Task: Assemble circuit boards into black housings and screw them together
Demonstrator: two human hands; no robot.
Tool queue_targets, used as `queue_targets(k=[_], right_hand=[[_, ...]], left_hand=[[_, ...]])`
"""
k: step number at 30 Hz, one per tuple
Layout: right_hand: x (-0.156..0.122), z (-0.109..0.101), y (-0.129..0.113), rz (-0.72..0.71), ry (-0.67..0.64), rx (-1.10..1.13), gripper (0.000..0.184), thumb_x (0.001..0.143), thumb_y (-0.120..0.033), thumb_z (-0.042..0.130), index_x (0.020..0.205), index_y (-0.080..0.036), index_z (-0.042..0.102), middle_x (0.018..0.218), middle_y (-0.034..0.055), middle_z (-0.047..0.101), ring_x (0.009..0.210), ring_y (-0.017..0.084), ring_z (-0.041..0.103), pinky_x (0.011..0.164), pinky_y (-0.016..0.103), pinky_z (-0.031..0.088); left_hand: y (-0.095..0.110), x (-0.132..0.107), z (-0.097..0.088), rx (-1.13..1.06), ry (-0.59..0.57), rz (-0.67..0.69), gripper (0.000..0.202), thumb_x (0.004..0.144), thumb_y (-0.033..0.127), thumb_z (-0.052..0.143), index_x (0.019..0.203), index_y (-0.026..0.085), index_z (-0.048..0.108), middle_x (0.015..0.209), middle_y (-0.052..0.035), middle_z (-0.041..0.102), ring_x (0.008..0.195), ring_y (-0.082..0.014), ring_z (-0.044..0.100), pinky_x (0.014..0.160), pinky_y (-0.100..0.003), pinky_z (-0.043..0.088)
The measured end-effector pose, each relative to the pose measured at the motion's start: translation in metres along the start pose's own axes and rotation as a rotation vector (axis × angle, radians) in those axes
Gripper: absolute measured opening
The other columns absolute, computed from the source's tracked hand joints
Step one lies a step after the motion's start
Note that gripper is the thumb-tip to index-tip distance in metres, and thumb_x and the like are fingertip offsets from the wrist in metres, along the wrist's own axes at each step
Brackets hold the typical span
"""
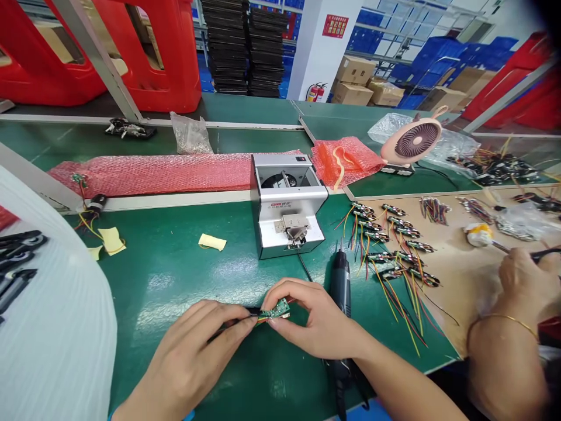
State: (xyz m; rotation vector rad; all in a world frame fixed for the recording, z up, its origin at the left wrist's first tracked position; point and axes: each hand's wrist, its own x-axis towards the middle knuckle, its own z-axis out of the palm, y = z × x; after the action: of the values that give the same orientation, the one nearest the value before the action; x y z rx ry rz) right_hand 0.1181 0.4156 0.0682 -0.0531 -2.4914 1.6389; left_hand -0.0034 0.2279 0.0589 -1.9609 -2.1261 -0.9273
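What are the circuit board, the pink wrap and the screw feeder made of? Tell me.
The green circuit board looks like fibreglass laminate under glossy solder mask, judging by its sheen and soldered parts. The pink bubble wrap looks like thin plastic film, dimpled and shiny. The screw feeder seems painted sheet metal, from its flat folded panels, though plastic is possible.

Two hands on one board: left hand [186, 359], right hand [313, 318], one circuit board [276, 310]. Centre: one screw feeder [287, 204], one electric screwdriver [340, 289]. Top centre: two fire extinguishers [316, 92].
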Motion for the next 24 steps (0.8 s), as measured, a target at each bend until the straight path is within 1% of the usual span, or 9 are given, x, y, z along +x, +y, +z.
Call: queue_targets(k=[4, 7, 11, 14, 17, 20, 24], right_hand=[[0.0002, 0.0012, 0.0002, -0.026, -0.009, -0.029, 0.016, 0.079, -0.012, 0.057, 0.093, -0.020, 0.059, 0.090, 0.0021, 0.064, 0.084, 0.013, 0.058, 0.075, 0.026, 0.046], [0.0005, 0.0016, -0.0006, -0.033, -0.023, -0.047, 0.015, 0.081, -0.013, 0.056, 0.093, -0.020, 0.058, 0.090, 0.0020, 0.064, 0.083, 0.013, 0.058, 0.074, 0.025, 0.047], [-0.0007, 0.0017, -0.0011, -0.024, -0.040, -0.068, 0.016, 0.081, -0.013, 0.055, 0.095, -0.021, 0.058, 0.092, 0.0014, 0.064, 0.084, 0.013, 0.059, 0.074, 0.025, 0.047], [-0.0016, 0.0017, -0.0004, -0.026, -0.033, -0.066, 0.015, 0.081, -0.013, 0.055, 0.094, -0.021, 0.058, 0.091, 0.0019, 0.064, 0.084, 0.013, 0.059, 0.074, 0.026, 0.047], [-0.0012, 0.0018, 0.0005, -0.026, -0.028, -0.056, 0.016, 0.081, -0.013, 0.056, 0.094, -0.021, 0.058, 0.092, 0.0022, 0.064, 0.084, 0.014, 0.059, 0.074, 0.026, 0.047], [-0.0006, 0.0021, 0.0010, -0.017, -0.033, -0.060, 0.015, 0.081, -0.013, 0.056, 0.094, -0.021, 0.058, 0.091, 0.0015, 0.064, 0.084, 0.013, 0.059, 0.074, 0.025, 0.047], [-0.0013, 0.0022, 0.0009, -0.029, -0.028, -0.064, 0.017, 0.080, -0.012, 0.057, 0.095, -0.021, 0.058, 0.092, 0.0008, 0.064, 0.085, 0.012, 0.059, 0.075, 0.025, 0.047]], left_hand=[[-0.0002, 0.0013, -0.0008, -0.025, -0.027, -0.010, 0.027, 0.088, 0.004, 0.049, 0.107, 0.019, 0.061, 0.097, -0.0056, 0.062, 0.079, -0.0153, 0.058, 0.072, -0.029, 0.047], [0.0012, 0.0002, 0.0012, 0.000, -0.016, -0.034, 0.022, 0.088, 0.007, 0.052, 0.105, 0.019, 0.061, 0.097, -0.0057, 0.062, 0.079, -0.0155, 0.056, 0.073, -0.031, 0.046], [0.0032, -0.0004, 0.0031, 0.024, -0.028, -0.062, 0.017, 0.090, 0.012, 0.051, 0.101, 0.019, 0.061, 0.095, -0.0052, 0.063, 0.078, -0.0152, 0.056, 0.072, -0.031, 0.045], [0.0034, 0.0014, 0.0019, 0.023, -0.013, -0.038, 0.016, 0.089, 0.013, 0.053, 0.100, 0.020, 0.061, 0.094, -0.0043, 0.064, 0.078, -0.0152, 0.058, 0.072, -0.031, 0.046], [0.0034, 0.0031, 0.0005, 0.026, 0.006, -0.003, 0.016, 0.087, 0.010, 0.055, 0.098, 0.020, 0.062, 0.093, -0.0036, 0.065, 0.077, -0.0154, 0.058, 0.070, -0.030, 0.044], [0.0039, 0.0038, 0.0007, 0.049, 0.003, 0.002, 0.014, 0.087, 0.009, 0.056, 0.096, 0.018, 0.061, 0.091, -0.0037, 0.066, 0.077, -0.0159, 0.057, 0.068, -0.030, 0.043], [0.0047, 0.0036, 0.0022, 0.078, 0.006, 0.012, 0.014, 0.086, 0.008, 0.057, 0.098, 0.016, 0.059, 0.092, -0.0048, 0.066, 0.076, -0.0164, 0.056, 0.068, -0.031, 0.042]])
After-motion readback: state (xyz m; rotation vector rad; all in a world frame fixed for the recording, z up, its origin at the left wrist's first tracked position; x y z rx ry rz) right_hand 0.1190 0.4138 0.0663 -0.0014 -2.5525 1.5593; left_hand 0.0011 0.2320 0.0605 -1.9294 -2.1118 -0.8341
